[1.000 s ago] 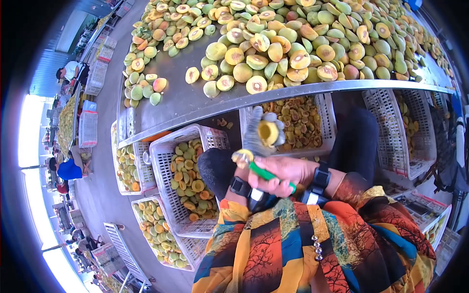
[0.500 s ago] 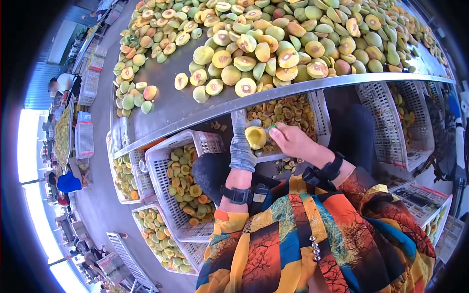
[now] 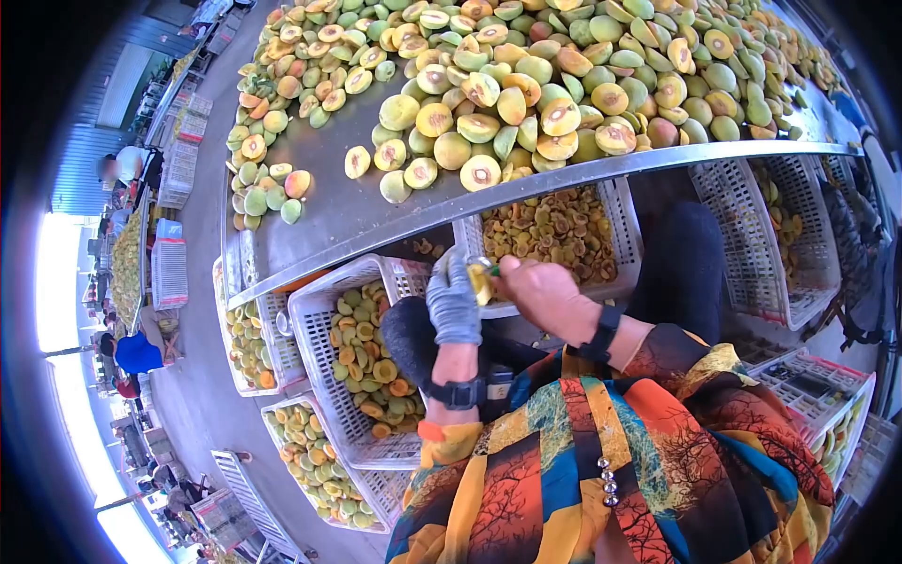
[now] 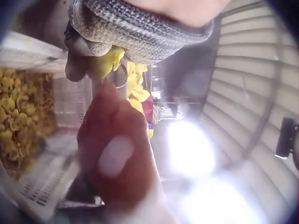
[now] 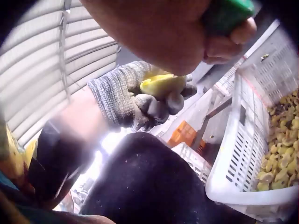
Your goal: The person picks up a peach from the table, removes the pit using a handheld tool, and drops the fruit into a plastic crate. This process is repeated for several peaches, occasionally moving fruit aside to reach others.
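My left hand [image 3: 454,299], in a grey knit glove, grips a yellow-green peach half [image 5: 163,86] over the near edge of a crate. Gloved fingers curl round the fruit's underside in the right wrist view. My bare right hand [image 3: 552,296] holds a tool by its green handle [image 5: 230,16], mostly hidden in the fist. A curved metal loop [image 4: 123,79] on the tool's end shows right beside the peach half in the left wrist view. Both hands meet in front of the metal table's edge.
Cut peach halves [image 3: 554,117] are heaped on the metal table [image 3: 348,211]. Under its edge, a white crate [image 3: 625,221] holds brownish scraps. More crates of fruit [image 3: 376,362] stand at the left, another crate [image 3: 799,273] at the right. Dark-clad knees flank the hands.
One second ago the hands were crossed, with the tool holding a piece near the wrist. The right hand has since moved away to the right, then brought the tool to the peach half.
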The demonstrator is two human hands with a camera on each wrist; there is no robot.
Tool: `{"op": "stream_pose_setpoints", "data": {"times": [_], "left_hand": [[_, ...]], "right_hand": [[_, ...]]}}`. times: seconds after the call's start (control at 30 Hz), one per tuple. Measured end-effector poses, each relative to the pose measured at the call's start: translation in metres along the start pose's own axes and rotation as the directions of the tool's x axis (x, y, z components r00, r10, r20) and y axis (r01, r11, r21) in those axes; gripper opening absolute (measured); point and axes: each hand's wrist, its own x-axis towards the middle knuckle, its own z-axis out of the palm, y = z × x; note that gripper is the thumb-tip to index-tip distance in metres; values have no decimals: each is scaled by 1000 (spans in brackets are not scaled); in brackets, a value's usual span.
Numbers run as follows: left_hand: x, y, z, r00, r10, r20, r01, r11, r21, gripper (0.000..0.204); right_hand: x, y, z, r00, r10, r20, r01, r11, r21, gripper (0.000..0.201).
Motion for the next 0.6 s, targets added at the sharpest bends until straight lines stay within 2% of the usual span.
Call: {"op": "stream_pose_setpoints", "data": {"times": [0.03, 0.07, 0.1, 0.13, 0.17, 0.2, 0.23, 0.3, 0.33, 0.37, 0.4, 0.43, 0.47, 0.5, 0.53, 0.57, 0.6], "left_hand": [[-2, -2, -18, 992, 128, 21, -129, 975, 178, 25], [-9, -21, -21, 998, -60, 32, 62, 997, -44, 24], [-3, 17, -51, 851, -507, 135, 524, 800, -292, 23], [-13, 9, -62, 868, -489, 89, 468, 742, -481, 22], [-18, 4, -86, 961, -270, 63, 277, 924, -265, 22], [-25, 3, -110, 992, -116, 53, 114, 993, 35, 25], [-27, -2, -126, 997, 38, 63, -56, 945, 321, 32], [-36, -27, -160, 994, -79, -73, 95, 961, 260, 24], [-42, -44, -180, 931, -351, -96, 358, 932, 61, 26], [-43, -58, -196, 806, -588, -65, 576, 805, -144, 29], [-36, -54, -208, 743, -669, -24, 649, 713, 265, 34], [-29, -49, -220, 664, -747, -29, 589, 500, 635, 38], [-27, -69, -221, 714, -699, -23, 474, 460, 751, 43], [-18, -76, -212, 875, -484, -19, 367, 639, 676, 43], [1, -73, -199, 970, -239, -44, 219, 777, 590, 43], [26, -70, -180, 983, -185, 0, 154, 816, 557, 43], [60, -53, -157, 991, -126, 38, 88, 849, 520, 44]], "right_hand": [[3, -8, 0, 1000, -16, 1, 16, 1000, -16, 26], [6, -7, 17, 996, -92, 6, 92, 995, -30, 20], [8, -4, 25, 995, -98, 7, 98, 995, -23, 20], [11, 5, 29, 997, -14, 79, 21, 996, -89, 16], [16, 17, 37, 987, 79, 139, -56, 986, -157, 13], [17, 43, 58, 991, 120, -67, -113, 989, 93, 13], [27, 46, 42, 939, 185, 290, -241, 955, 172, 14], [31, 45, 24, 971, 143, 189, -133, 989, -66, 16], [30, 52, 22, 973, 140, 185, -128, 989, -71, 16], [28, 66, 18, 964, 162, 212, -167, 986, 8, 18], [25, 78, 14, 953, 180, 245, -208, 974, 92, 21], [25, 89, 9, 955, 178, 235, -205, 974, 93, 21], [24, 100, 4, 915, 223, 335, -291, 942, 167, 25], [21, 107, 2, 862, 258, 437, -383, 895, 227, 29], [18, 110, 2, 860, 264, 436, -388, 894, 224, 29], [13, 111, 4, 938, 171, 302, -251, 936, 246, 28], [10, 111, 4, 985, 65, 159, -104, 963, 248, 27]]}}
